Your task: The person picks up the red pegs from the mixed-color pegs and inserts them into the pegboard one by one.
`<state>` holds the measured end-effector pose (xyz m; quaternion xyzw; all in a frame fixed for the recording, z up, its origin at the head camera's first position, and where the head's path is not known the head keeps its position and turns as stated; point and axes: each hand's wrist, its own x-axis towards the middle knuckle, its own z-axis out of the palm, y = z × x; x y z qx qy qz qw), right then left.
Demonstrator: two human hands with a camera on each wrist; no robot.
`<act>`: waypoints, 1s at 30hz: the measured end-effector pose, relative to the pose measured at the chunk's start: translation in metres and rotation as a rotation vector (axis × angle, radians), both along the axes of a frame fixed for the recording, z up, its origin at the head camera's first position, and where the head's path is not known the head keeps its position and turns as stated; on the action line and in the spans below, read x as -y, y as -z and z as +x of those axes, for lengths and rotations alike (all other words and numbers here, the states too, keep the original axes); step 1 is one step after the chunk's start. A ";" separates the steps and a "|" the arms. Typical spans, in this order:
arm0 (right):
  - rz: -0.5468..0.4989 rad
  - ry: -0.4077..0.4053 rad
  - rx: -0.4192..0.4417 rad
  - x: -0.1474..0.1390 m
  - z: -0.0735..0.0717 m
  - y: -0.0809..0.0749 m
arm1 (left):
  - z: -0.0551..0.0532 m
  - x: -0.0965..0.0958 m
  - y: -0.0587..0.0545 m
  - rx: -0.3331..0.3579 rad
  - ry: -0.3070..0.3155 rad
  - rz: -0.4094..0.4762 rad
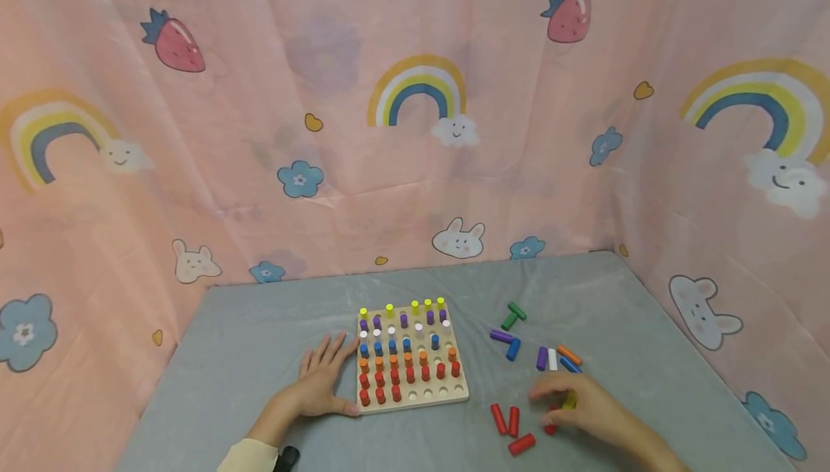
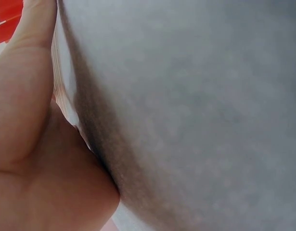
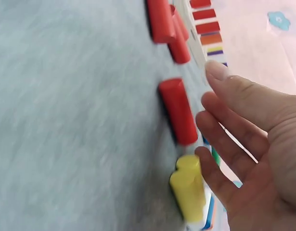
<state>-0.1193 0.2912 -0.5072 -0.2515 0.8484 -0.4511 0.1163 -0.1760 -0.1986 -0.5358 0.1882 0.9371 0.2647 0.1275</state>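
A wooden pegboard (image 1: 433, 406) holds rows of coloured pegs: yellow, purple, white, blue, orange and red. My left hand (image 1: 319, 385) lies with fingers spread at the board's left side, fingertips and thumb right at its edge. On the right, my right hand (image 1: 586, 406) hovers over loose pegs, its fingers apart and gently bent with nothing between them. Close to those fingers lie a red peg (image 3: 179, 111) and yellow pegs (image 3: 188, 192), partly hidden by the hand in the head view. In the left wrist view, the left palm (image 2: 46, 159) rests against the board's side.
More red pegs (image 1: 514, 421) lie between the board and my right hand. Farther back are green pegs (image 1: 509, 321), a purple peg (image 1: 501, 336), a blue peg (image 1: 513, 349), a white peg (image 1: 552, 359) and an orange peg (image 1: 569, 354). A patterned pink curtain (image 1: 402, 191) hangs behind the grey-covered table (image 1: 246, 328).
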 end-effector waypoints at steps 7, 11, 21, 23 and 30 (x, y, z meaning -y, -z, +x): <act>0.023 -0.048 0.043 -0.009 0.002 0.003 | -0.002 0.002 0.005 -0.011 0.007 -0.011; 0.029 -0.039 0.019 -0.009 0.002 0.006 | -0.003 0.002 0.006 -0.018 0.007 -0.007; 0.070 0.102 0.003 -0.006 0.004 0.013 | -0.001 0.001 0.003 -0.014 0.005 -0.013; 0.092 0.138 -0.002 -0.005 0.004 0.015 | 0.000 0.001 0.000 0.004 0.008 -0.019; 0.105 0.232 -0.053 0.000 0.005 0.021 | 0.003 -0.003 -0.013 0.013 0.008 -0.038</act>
